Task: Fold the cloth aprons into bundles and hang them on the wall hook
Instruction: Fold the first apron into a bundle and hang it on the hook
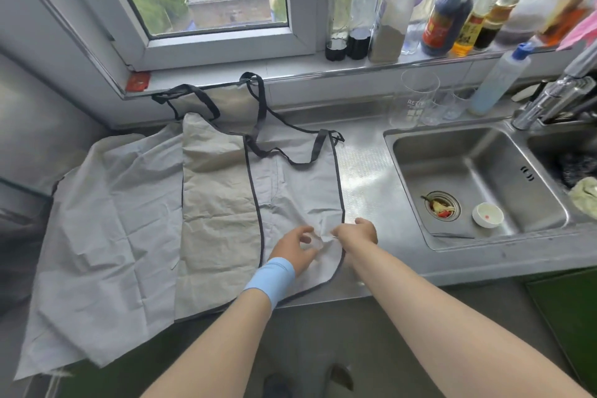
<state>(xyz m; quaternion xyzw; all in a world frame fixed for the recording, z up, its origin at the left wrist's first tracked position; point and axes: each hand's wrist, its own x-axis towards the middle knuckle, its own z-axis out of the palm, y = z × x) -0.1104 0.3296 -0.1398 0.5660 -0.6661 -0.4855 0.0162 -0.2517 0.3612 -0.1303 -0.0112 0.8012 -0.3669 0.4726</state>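
Grey cloth aprons with dark trim and dark straps lie overlapped on the steel counter. The top apron (294, 184) is on the right, a second apron (216, 203) lies under it, and a larger grey cloth (106, 236) spreads to the left over the counter edge. My left hand (295, 247), with a blue wristband, rests on the top apron's lower part, fingers curled at a raised fold. My right hand (358, 231) pinches that same fold at the apron's right trim. No wall hook is in sight.
A steel sink (403, 152) with a small white dish (487, 215) lies to the right, with a tap (549, 97) behind it. Glasses (416, 100) stand by the sink. Many bottles (445, 10) line the windowsill. A steel wall panel (35, 126) borders the left.
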